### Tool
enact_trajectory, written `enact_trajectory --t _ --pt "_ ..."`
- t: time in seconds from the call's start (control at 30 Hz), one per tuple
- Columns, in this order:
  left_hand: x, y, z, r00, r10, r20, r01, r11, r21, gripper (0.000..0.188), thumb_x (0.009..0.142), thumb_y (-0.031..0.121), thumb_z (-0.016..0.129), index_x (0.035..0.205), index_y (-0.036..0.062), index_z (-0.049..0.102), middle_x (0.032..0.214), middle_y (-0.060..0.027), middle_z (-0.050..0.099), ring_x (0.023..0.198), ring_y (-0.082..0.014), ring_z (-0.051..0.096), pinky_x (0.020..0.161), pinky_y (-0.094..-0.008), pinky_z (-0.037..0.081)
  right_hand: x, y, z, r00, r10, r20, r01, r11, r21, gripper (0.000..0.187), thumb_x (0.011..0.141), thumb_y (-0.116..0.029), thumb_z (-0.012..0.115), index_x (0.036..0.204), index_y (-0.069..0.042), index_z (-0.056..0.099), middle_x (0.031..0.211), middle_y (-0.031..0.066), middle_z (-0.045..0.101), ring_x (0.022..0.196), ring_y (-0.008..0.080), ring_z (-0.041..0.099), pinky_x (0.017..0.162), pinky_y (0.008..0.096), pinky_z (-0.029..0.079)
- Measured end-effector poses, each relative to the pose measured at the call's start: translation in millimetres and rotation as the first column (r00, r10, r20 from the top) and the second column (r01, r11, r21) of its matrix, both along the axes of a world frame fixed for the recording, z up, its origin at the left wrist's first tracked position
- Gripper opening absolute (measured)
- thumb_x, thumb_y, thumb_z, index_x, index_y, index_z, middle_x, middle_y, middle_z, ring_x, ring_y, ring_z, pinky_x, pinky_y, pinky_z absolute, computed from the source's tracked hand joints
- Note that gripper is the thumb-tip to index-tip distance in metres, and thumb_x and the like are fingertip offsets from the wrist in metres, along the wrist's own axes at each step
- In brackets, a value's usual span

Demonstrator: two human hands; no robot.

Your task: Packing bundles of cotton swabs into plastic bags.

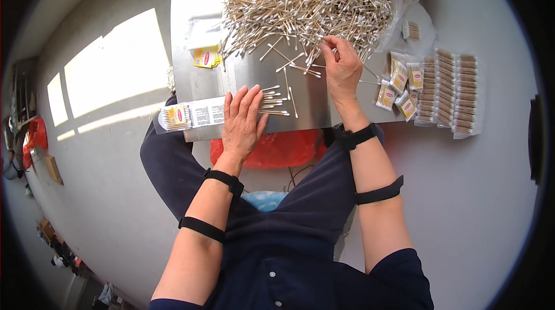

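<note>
My left hand (243, 122) lies with fingers stretched over a printed clear plastic sleeve (202, 112). Several loose cotton swabs (273, 102) poke out past its fingertips, white tips to the right. At the sleeve's left end sits a bundle of swabs with a yellow card (176, 116). My right hand (343, 73) is at the near edge of a big heap of cotton swabs (306, 4), thumb and forefinger pinched together. What the pinch holds, if anything, is too small to make out. A few stray swabs (292, 102) lie between the hands.
Filled swab packets (399, 78) lie loose right of my right hand, beside rows of packed swabs (454, 90). Yellow cards (207, 57) and white plastic sleeves (203, 32) rest at the left of the metal tabletop (202, 82). A red plastic bag (266, 151) shows below the near edge.
</note>
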State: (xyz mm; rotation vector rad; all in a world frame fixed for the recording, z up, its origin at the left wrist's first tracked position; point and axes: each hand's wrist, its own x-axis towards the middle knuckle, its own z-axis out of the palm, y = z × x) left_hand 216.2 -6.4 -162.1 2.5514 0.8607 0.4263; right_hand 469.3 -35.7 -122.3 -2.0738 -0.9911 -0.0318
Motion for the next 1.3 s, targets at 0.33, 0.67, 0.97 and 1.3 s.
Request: enact_trajectory --t 0.33,0.67,0.97,1.3 --pt "-1.2 1.0 0.0 1.000 0.000 -0.003 0.000 1.000 0.014 0.063 0.086 0.017 0.071 0.144 0.0092 0.046 0.150 -0.0035 0.045 0.142 -0.0280 0.038 0.123 -0.0514 0.023 -105.9 -75.8 6.4 0.963 0.014 -0.270 -0.124 0.911 -0.394 0.031 0.083 -0.018 0.076 0.103 -0.005 0.056 0.103 0.0133 0.055 0.091 0.0364 0.062 0.076 0.0475 0.051" --pt "-1.3 1.0 -0.8 1.000 -0.006 0.000 0.006 1.000 0.018 0.063 0.086 0.016 0.070 0.144 0.0096 0.046 0.150 -0.0032 0.046 0.142 -0.0285 0.037 0.123 -0.0519 0.023 -76.6 -34.5 -8.5 0.957 0.058 -0.285 -0.117 0.974 -0.192 0.009 0.087 -0.008 0.068 0.090 -0.005 0.060 0.092 0.0126 0.057 0.080 0.0338 0.062 0.069 0.0453 0.050" --pt "-3.5 2.3 -0.7 1.000 -0.001 0.005 0.001 1.000 -0.002 0.063 0.087 0.016 0.070 0.144 0.0095 0.045 0.150 -0.0036 0.046 0.142 -0.0287 0.037 0.123 -0.0521 0.022 -54.3 -16.3 -15.1 0.956 0.286 -0.070 -0.294 0.943 -0.157 0.010 0.077 -0.006 0.075 0.084 -0.008 0.068 0.087 0.0038 0.062 0.087 0.0271 0.060 0.076 0.0391 0.051" --pt "-3.1 0.0 -2.8 1.000 0.014 -0.014 -0.013 1.000 0.027 0.067 0.087 0.018 0.070 0.147 0.0101 0.041 0.154 -0.0044 0.041 0.145 -0.0281 0.033 0.124 -0.0540 0.016 -73.6 -24.5 -22.0 0.951 0.309 -0.028 -0.310 0.948 -0.073 0.013 0.079 -0.005 0.074 0.092 -0.007 0.071 0.089 0.0045 0.063 0.088 0.0258 0.062 0.075 0.0370 0.053"
